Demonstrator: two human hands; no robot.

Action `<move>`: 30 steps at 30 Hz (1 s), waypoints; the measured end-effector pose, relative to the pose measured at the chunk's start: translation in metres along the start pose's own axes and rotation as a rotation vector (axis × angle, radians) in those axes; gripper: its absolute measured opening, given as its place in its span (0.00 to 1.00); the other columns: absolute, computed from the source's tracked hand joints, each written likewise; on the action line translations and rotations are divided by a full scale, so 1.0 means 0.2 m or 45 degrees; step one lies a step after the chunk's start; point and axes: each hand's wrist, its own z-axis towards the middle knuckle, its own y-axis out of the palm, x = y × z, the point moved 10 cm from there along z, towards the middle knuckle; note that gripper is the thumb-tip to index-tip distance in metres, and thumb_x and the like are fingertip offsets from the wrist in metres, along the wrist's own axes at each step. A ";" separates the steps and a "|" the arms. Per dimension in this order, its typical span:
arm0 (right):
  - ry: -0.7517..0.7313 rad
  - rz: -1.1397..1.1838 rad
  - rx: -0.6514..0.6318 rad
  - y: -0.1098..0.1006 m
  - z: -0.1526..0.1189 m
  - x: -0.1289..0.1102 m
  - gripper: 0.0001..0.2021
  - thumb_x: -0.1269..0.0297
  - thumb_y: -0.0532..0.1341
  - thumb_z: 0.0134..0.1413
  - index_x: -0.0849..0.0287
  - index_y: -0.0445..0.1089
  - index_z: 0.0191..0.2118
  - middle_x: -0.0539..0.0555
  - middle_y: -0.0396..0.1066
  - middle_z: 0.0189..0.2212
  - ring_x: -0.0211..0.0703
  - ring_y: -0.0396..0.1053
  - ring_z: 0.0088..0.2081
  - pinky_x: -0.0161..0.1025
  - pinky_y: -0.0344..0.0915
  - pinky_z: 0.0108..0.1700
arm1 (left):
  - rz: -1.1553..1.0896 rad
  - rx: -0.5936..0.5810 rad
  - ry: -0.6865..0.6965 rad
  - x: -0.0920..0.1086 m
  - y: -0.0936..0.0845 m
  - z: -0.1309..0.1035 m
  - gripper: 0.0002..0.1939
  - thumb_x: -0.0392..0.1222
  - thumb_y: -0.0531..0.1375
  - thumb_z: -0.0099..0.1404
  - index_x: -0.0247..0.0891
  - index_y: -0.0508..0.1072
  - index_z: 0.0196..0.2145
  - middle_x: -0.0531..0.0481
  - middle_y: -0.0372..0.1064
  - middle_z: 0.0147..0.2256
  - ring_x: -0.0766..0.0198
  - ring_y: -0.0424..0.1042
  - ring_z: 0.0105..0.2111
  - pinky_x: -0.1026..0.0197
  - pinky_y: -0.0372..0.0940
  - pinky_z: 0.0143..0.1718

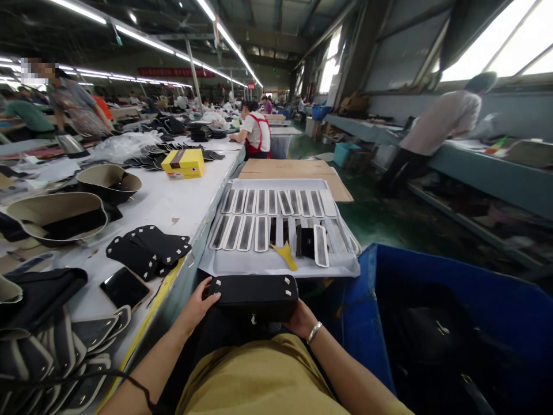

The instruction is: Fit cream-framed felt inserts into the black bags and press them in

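A black box-shaped bag (254, 291) lies across my lap, its long flat face turned up, with small white tabs near the corners. My left hand (202, 302) is closed on its left end, thumb over the top edge. At the other end my right hand (301, 320) grips the lower right corner; most of its fingers are hidden. Just beyond the bag is a tray (246, 266) with rows of white-edged dark strips (261, 233). A yellow Y-shaped tool (285, 255) and a small black piece (306, 242) rest on it.
A blue bin (384, 323) with black bags stands close on my right. On the left table (159, 202) lie black panels (147, 248), a phone (125, 287), a yellow box (184, 163) and curved beige-lined pieces (58, 216). A cable (86, 376) crosses at lower left. Other people work farther off.
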 end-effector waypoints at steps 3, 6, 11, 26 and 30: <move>0.034 0.083 0.087 -0.02 -0.02 -0.01 0.12 0.56 0.54 0.55 0.58 0.68 0.32 0.50 0.72 0.25 0.40 0.69 0.31 0.38 0.64 0.38 | 0.379 -0.041 0.206 0.12 0.00 0.00 0.39 0.53 0.59 0.56 0.35 0.50 0.60 0.36 0.54 0.58 0.51 0.57 0.57 0.50 0.57 0.55; 0.051 0.116 0.117 0.01 -0.02 -0.02 0.12 0.57 0.54 0.55 0.60 0.69 0.32 0.51 0.72 0.24 0.40 0.70 0.29 0.37 0.65 0.36 | 0.872 -0.090 0.546 0.29 0.08 -0.04 0.43 0.55 0.60 0.53 0.36 0.48 0.61 0.38 0.48 0.61 0.50 0.49 0.60 0.47 0.50 0.58; 0.013 0.114 0.120 0.06 -0.06 -0.09 0.12 0.58 0.56 0.53 0.62 0.70 0.33 0.55 0.73 0.27 0.43 0.70 0.31 0.39 0.67 0.36 | 1.400 -0.306 0.894 0.46 0.41 -0.10 0.50 0.57 0.64 0.46 0.39 0.49 0.62 0.40 0.47 0.62 0.47 0.47 0.61 0.43 0.36 0.61; -0.205 0.078 -0.239 0.04 -0.16 -0.29 0.12 0.61 0.61 0.46 0.57 0.70 0.40 0.52 0.72 0.34 0.43 0.69 0.35 0.40 0.66 0.37 | 1.053 -0.510 0.921 0.65 0.68 -0.07 0.57 0.49 0.67 0.42 0.41 0.41 0.64 0.40 0.57 0.55 0.47 0.58 0.53 0.47 0.51 0.57; -0.276 -0.073 -0.316 0.05 -0.13 -0.25 0.17 0.70 0.66 0.40 0.56 0.71 0.41 0.53 0.72 0.35 0.44 0.69 0.37 0.41 0.65 0.41 | 0.983 -0.520 0.831 0.65 0.66 -0.05 0.57 0.50 0.67 0.42 0.41 0.41 0.64 0.40 0.54 0.57 0.45 0.55 0.55 0.46 0.49 0.58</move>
